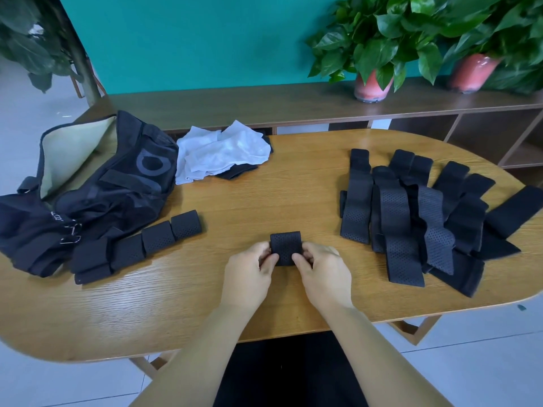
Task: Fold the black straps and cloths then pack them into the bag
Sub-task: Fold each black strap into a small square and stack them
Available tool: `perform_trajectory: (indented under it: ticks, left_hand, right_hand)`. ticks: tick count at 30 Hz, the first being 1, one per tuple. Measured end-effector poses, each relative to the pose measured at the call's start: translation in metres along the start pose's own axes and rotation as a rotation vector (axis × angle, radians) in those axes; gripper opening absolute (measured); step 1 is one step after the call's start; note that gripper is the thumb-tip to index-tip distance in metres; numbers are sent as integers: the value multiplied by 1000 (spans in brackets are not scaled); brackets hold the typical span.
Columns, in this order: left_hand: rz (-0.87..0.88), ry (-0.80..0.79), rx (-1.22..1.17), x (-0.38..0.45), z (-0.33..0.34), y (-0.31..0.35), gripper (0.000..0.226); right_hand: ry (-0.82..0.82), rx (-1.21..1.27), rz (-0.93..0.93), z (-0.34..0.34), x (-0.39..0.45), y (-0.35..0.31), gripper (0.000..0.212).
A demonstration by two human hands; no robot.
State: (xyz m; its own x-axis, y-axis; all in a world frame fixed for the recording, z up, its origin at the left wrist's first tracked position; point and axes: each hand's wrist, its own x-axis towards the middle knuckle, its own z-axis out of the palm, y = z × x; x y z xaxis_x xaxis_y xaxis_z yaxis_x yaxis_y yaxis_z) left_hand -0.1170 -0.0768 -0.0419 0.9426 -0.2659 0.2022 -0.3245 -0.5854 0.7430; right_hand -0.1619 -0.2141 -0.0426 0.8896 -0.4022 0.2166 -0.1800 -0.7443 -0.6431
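A folded black perforated strap (285, 245) lies on the wooden table (264, 189) near its front middle. My left hand (249, 271) pinches its left edge and my right hand (320, 271) pinches its right edge. Several folded straps (158, 237) sit in a row at the left, beside the open black bag (97, 189) with its pale lining showing. A heap of several unfolded black straps (411, 212) spreads over the right side. White cloths (220, 154) lie crumpled over a black cloth (235, 171) behind the bag's right end.
A low wooden shelf unit (264, 104) runs behind the table with two potted plants (373, 83) in pink pots at the right. A teal wall stands behind. The table's front edge is close to my body.
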Motion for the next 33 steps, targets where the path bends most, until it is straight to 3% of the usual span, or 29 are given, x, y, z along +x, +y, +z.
perform_trajectory:
  ticks: [10,15,19,24,27,29,33]
  left_hand:
    - [-103,-39,213,20,4,10,22]
    - [-155,-43,326,25,3,18,29]
    - [-1,-20,419,17,11,14,33]
    - [94,-132,537,17,13,1,43]
    - [133,-189,498,9,5,-3,46]
    - [155,-239,471,3,0,-2,51]
    - [184,-243,426,-10,-14,-11,51]
  right_hand:
    - [10,-104,67,10,15,0,36]
    - [78,-192,-89,18,12,-2,38]
    - [132,-323,-207,24,13,3,39]
    - [72,-358,-238,21,13,6,28]
    - [-115,-383,-208,13,1,9,55]
    - [-137,-379,-222,9,-3,14,63]
    - [-72,-369,-287,17,-7,7,46]
